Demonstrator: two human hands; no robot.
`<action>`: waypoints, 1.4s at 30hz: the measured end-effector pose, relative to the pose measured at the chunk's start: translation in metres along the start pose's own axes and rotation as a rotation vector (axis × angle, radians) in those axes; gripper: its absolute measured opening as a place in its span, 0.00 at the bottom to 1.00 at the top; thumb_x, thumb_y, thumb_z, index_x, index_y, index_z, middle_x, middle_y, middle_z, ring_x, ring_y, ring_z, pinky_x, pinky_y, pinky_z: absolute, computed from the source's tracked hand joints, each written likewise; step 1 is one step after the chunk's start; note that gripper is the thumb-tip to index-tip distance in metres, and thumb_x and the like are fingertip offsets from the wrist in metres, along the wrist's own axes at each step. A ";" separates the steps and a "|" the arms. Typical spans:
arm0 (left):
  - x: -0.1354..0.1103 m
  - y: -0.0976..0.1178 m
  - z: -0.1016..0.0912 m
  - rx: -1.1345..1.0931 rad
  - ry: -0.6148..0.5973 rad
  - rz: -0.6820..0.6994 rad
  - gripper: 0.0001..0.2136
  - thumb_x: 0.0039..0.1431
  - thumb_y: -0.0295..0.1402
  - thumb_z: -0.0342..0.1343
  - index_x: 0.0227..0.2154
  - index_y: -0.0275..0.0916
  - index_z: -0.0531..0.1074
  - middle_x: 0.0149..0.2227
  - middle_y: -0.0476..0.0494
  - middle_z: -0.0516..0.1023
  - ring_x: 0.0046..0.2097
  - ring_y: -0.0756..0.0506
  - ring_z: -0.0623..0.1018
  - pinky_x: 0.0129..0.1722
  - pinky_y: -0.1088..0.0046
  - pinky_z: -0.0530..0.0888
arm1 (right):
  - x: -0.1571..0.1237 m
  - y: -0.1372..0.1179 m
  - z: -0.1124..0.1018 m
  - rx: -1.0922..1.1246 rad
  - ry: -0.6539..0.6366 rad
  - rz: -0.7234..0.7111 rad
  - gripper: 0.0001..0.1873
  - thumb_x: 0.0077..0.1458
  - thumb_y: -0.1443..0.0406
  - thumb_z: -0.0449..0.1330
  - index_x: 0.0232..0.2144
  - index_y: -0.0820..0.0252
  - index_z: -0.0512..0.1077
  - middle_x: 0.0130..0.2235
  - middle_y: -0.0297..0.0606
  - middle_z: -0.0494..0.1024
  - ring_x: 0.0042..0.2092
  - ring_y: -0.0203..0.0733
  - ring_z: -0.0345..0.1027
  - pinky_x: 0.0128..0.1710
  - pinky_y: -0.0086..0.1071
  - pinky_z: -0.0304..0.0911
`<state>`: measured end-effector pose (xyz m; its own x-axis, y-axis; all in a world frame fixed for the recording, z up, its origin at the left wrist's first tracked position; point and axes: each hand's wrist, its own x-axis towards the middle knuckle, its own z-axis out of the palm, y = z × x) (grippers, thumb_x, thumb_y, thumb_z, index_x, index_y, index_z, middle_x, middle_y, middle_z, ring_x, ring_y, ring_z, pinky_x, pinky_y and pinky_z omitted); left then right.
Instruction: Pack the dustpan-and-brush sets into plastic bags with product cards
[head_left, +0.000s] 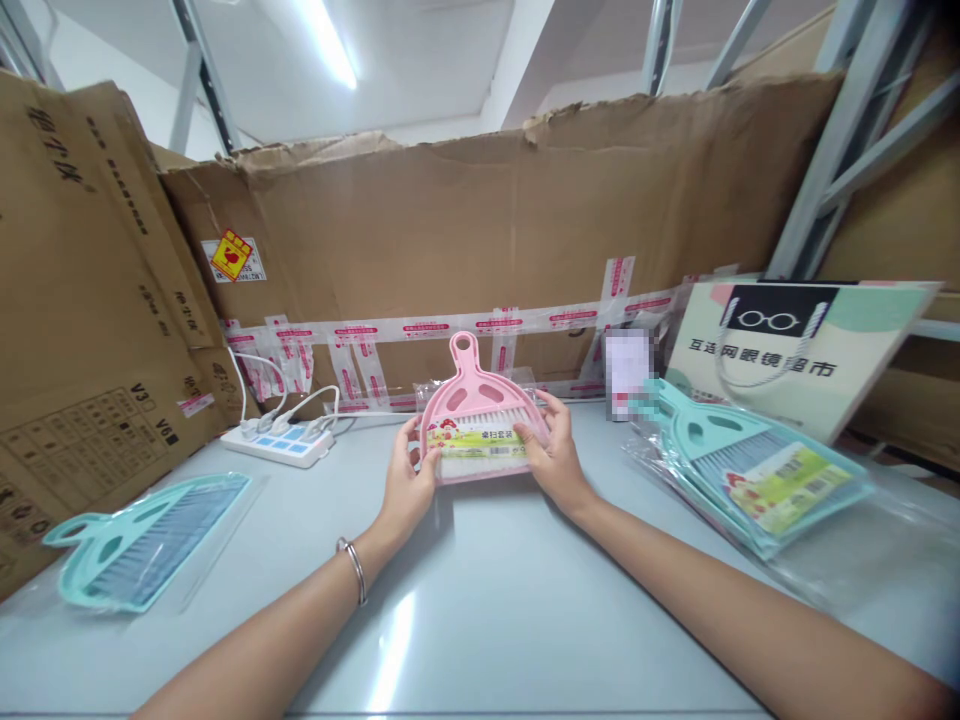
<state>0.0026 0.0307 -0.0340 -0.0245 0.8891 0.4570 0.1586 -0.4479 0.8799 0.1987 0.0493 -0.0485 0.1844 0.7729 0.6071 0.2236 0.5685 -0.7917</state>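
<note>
A pink dustpan and brush set (480,395) in clear wrap is held upright above the table, its handle pointing up. A printed label with red and green pictures crosses the white bristles. My left hand (411,475) grips its left edge, with a silver bangle on the wrist. Around its right edge closes my right hand (556,455), the thumb lying on the label. To the left, a wrapped turquoise dustpan and brush set (154,540) lies on the table. At the right rests a pile of turquoise dustpan sets (757,465), the top one labelled, in clear plastic.
A white power strip (279,442) with plugged cables sits at the back left. Large cardboard boxes (480,230) wall the table's back and left side. A paper bag with a glasses print (795,350) leans behind the pile, near metal shelf posts (832,150).
</note>
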 end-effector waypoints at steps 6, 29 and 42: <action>0.005 -0.008 -0.010 0.079 -0.105 -0.256 0.18 0.47 0.34 0.53 0.43 0.36 0.64 0.40 0.43 0.69 0.37 0.48 0.71 0.36 0.73 0.69 | 0.005 0.009 -0.008 -0.175 -0.304 0.354 0.26 0.53 0.58 0.54 0.51 0.57 0.51 0.40 0.39 0.73 0.41 0.43 0.69 0.41 0.37 0.63; 0.026 -0.006 -0.036 0.105 -0.426 -0.621 0.22 0.37 0.50 0.62 0.23 0.32 0.69 0.19 0.49 0.71 0.18 0.55 0.65 0.17 0.80 0.56 | 0.006 -0.011 -0.026 -0.458 -0.660 0.103 0.43 0.38 0.56 0.64 0.56 0.57 0.55 0.44 0.41 0.65 0.44 0.45 0.61 0.45 0.39 0.57; 0.008 0.007 -0.015 -0.139 -0.398 -0.450 0.20 0.45 0.46 0.60 0.34 0.34 0.69 0.28 0.44 0.77 0.28 0.50 0.77 0.30 0.76 0.72 | 0.002 -0.002 -0.007 0.374 -0.261 0.577 0.20 0.36 0.57 0.65 0.30 0.57 0.62 0.27 0.35 0.75 0.31 0.41 0.70 0.36 0.37 0.64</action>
<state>-0.0111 0.0336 -0.0225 0.3152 0.9488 -0.0227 0.0877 -0.0053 0.9961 0.2057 0.0474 -0.0456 -0.0703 0.9936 0.0882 -0.1902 0.0735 -0.9790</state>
